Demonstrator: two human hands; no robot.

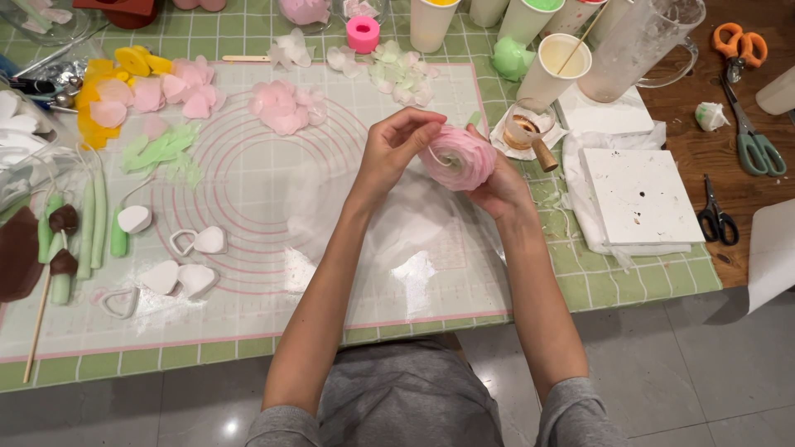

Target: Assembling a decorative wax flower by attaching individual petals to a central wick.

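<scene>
A layered pink paper-thin flower [458,157] is held above the pink-ringed work mat [248,207]. My right hand [501,186] cups it from below and behind. My left hand [396,149] pinches a petal on the flower's left edge with its fingertips. Loose pink petals [284,108] lie in a heap on the mat behind my left hand.
Pale green and white petals [397,73], heart-shaped cutters [199,241], green stems [91,219] and yellow pieces [132,62] lie about the mat. Cups [553,66], a clear jug [638,41], a white foam block [639,196] and scissors [749,136] stand to the right.
</scene>
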